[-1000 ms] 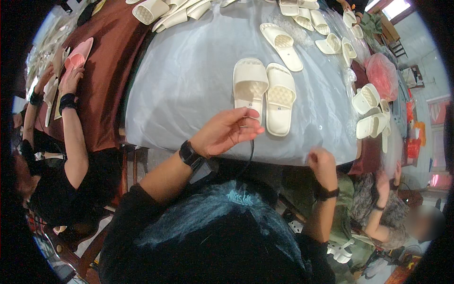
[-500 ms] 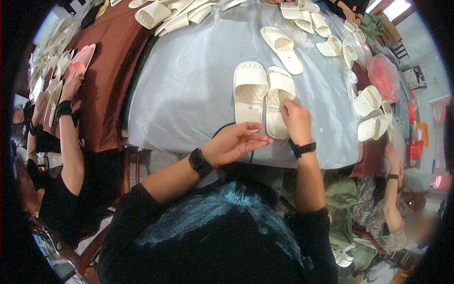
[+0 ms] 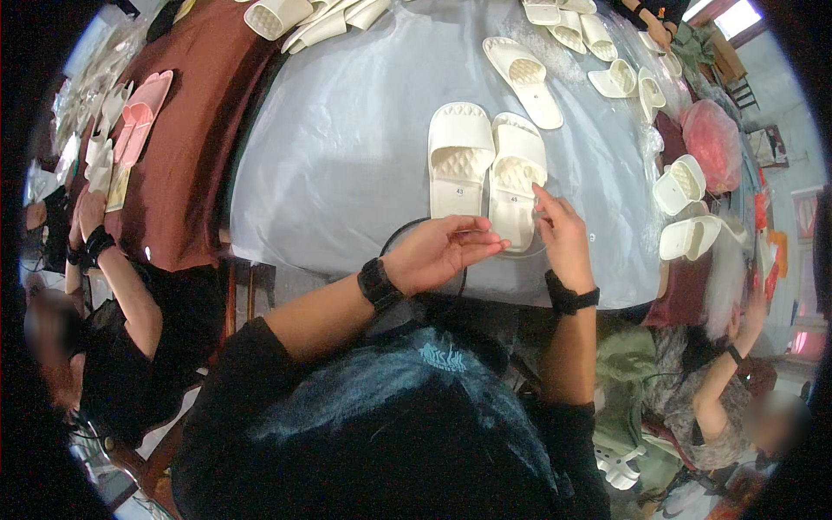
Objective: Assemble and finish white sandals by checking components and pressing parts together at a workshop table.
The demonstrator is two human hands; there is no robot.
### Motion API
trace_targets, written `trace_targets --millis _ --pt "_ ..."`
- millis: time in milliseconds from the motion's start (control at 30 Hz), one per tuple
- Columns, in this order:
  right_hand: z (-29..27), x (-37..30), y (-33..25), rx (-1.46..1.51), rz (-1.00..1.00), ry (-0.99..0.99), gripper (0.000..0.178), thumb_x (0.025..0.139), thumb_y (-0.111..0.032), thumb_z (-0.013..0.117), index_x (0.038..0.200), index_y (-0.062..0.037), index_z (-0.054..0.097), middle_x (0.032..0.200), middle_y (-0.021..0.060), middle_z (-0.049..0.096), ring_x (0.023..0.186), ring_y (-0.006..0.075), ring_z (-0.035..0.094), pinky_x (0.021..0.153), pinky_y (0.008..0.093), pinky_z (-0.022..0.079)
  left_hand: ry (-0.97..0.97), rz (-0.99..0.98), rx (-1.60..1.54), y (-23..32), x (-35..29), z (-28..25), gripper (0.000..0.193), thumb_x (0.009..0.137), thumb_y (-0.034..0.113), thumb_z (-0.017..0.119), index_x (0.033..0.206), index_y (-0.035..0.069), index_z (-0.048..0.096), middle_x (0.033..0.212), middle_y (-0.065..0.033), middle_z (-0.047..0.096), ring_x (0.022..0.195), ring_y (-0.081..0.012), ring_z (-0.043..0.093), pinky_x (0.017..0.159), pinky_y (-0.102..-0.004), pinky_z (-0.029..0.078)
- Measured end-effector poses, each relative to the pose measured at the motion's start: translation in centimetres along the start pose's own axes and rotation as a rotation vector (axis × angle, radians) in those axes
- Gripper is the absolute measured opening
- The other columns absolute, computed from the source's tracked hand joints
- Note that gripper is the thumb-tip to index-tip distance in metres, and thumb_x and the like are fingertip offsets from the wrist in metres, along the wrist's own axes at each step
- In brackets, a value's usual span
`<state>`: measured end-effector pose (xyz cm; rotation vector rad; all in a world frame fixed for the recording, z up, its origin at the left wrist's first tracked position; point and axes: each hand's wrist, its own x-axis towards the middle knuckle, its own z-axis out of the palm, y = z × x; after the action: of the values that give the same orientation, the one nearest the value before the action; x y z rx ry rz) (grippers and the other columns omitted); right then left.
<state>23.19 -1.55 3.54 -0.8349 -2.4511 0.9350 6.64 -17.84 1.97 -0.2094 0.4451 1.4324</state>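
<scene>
A pair of cream slide slippers lies side by side on the plastic-covered table (image 3: 347, 165), toes pointing away from me. Each insole bears a small printed label. My left hand (image 3: 444, 253), palm turned up and fingers stretched, is at the heel of the left slipper (image 3: 460, 130), whose heel end it partly hides; contact cannot be made out. Beside the outer edge of the right slipper (image 3: 518, 146) is my right hand (image 3: 563, 232), its index finger extended toward the strap's edge and the other fingers loosely bent. Nothing shows in either hand.
A single cream slipper (image 3: 523, 80) lies beyond the pair. More cream slippers sit at the far edge and along the right side, near a pink plastic bag (image 3: 712, 146). On the left, a co-worker's hands (image 3: 92, 215) are beside pink slippers (image 3: 142, 117) on a brown-covered table (image 3: 195, 147).
My right hand has drawn back from the right slipper's insole to its outer edge, its fingers opening out. My left hand has shifted slightly right. The left co-worker's hand has left the pink slippers.
</scene>
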Motion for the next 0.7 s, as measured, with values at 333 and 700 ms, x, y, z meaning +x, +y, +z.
trace_targets --millis 333,700 --pt "0.3 0.8 -3.3 -0.213 -0.293 -0.181 0.021 0.078 0.005 0.058 0.098 -0.0023 0.058 0.092 0.0144 0.056 0.086 0.033 0.058 0.07 0.0395 0.048 -0.016 -0.299 0.151 0.2 0.4 0.4 0.032 0.104 0.022 0.037 0.108 -0.004 0.055 0.086 -0.0177 0.068 0.088 -0.0289 0.07 0.068 -0.03 0.061" --pt "-0.7 -2.3 -3.0 0.073 -0.091 -0.161 0.04 0.078 0.005 0.064 0.116 -0.007 0.062 0.105 0.0157 0.063 0.094 0.033 0.063 0.079 0.0355 0.05 0.013 -0.448 -0.001 2.0 3.0 -1.4 0.028 0.103 0.021 0.04 0.108 -0.003 0.053 0.074 -0.0097 0.061 0.065 -0.0184 0.064 0.054 -0.0267 0.058"
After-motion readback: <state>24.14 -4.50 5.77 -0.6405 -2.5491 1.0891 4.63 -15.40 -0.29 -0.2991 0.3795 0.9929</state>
